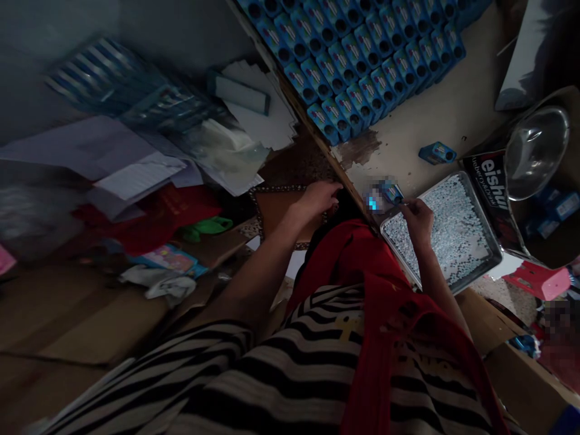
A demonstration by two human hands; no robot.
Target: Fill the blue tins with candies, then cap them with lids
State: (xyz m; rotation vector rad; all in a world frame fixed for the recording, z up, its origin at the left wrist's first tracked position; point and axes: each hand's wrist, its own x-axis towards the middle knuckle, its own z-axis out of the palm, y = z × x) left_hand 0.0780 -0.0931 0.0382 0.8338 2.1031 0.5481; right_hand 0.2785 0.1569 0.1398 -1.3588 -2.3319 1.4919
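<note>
My right hand (pixel 418 221) is closed in a pinch above the left side of a metal tray (pixel 495 254). At its fingertips is a small blue box (pixel 392 193); part of the area beside the box is blurred out. Small pale blue and white beads or pellets (pixel 457 211) lie spread in the tray. Off the table's edge, over my lap, my left hand (pixel 321 198) hangs with loosely bent fingers apart, and nothing shows in it. Another small blue box (pixel 437 153) lies on the table (pixel 408 136) beyond the tray.
Rows of blue boxes (pixel 357 66) fill the table's far side. To the right stands a printed carton (pixel 492 199) with a clear plastic bowl (pixel 537 151) and blue boxes inside. Papers (pixel 136 157), plastic packs (pixel 99 75) and a cardboard box (pixel 77 314) crowd the left.
</note>
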